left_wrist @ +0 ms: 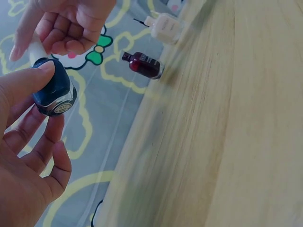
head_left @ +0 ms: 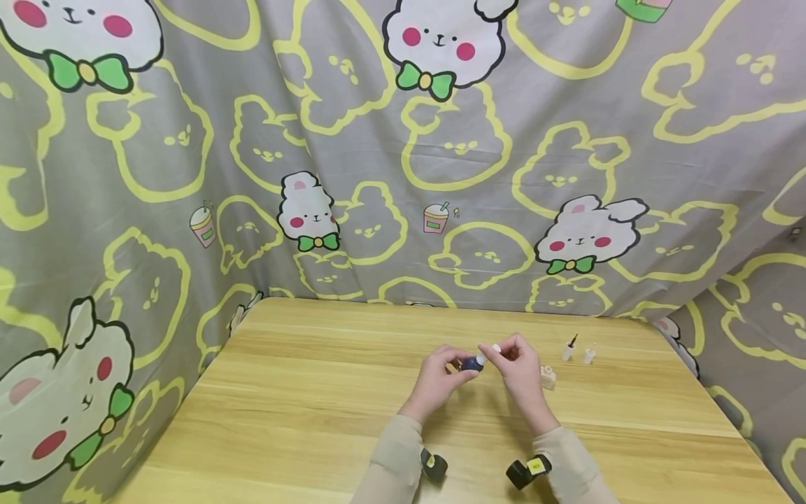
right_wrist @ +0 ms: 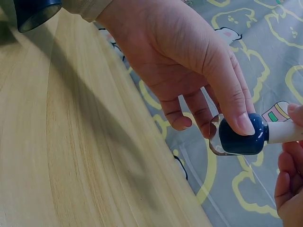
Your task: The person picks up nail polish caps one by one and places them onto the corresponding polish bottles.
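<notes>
A small nail polish bottle [head_left: 471, 365] of dark blue is tilted above the table, pinched between the thumb and fingers of my left hand [head_left: 437, 381]. Its white cap [right_wrist: 281, 132] sits at the bottle's neck. My right hand [head_left: 521, 371] grips that cap, its fingers partly cut off in the right wrist view. Beyond the hands, a dark red polish bottle [left_wrist: 144, 65] with no white cap stands on the table, hidden in the head view. Near it is a cream polish bottle [left_wrist: 165, 28].
Right of my right hand, a white cap with its dark brush pointing up [head_left: 569, 348] stands by another small white cap [head_left: 589, 356]. The wooden table [head_left: 302, 392] meets a grey patterned curtain [head_left: 365, 154] at the back and sides.
</notes>
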`<action>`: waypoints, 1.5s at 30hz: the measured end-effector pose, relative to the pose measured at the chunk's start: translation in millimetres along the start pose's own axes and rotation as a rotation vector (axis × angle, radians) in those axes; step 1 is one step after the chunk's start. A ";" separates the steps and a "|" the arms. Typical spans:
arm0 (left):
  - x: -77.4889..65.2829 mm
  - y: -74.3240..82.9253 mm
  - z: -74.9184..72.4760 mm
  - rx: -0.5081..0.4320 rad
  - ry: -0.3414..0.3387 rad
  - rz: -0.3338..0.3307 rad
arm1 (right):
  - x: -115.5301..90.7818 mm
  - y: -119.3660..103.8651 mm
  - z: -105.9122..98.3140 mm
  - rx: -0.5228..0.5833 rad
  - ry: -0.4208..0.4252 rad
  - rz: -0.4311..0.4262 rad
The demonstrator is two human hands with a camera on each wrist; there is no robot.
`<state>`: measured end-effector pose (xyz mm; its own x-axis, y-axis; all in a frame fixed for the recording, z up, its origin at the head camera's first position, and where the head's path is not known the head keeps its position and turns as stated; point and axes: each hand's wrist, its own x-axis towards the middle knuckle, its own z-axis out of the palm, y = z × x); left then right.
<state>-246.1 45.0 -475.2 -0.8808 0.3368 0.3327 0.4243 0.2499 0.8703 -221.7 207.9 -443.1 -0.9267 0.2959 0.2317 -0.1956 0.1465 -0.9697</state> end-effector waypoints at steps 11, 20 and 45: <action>1.6 -0.9 0.4 -0.011 0.014 -0.025 | 4.9 12.7 1.9 0.020 -0.030 -0.012; 2.0 -5.3 -2.2 -0.045 0.026 -0.052 | 4.6 10.9 0.8 0.102 -0.131 -0.063; 1.0 -1.6 -4.9 -0.026 0.025 -0.043 | 3.5 14.9 -1.7 0.045 -0.182 -0.088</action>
<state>-248.7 40.5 -474.4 -0.9033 0.3035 0.3031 0.3803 0.2398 0.8932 -227.3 212.7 -456.6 -0.9472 0.1081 0.3020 -0.2890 0.1207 -0.9497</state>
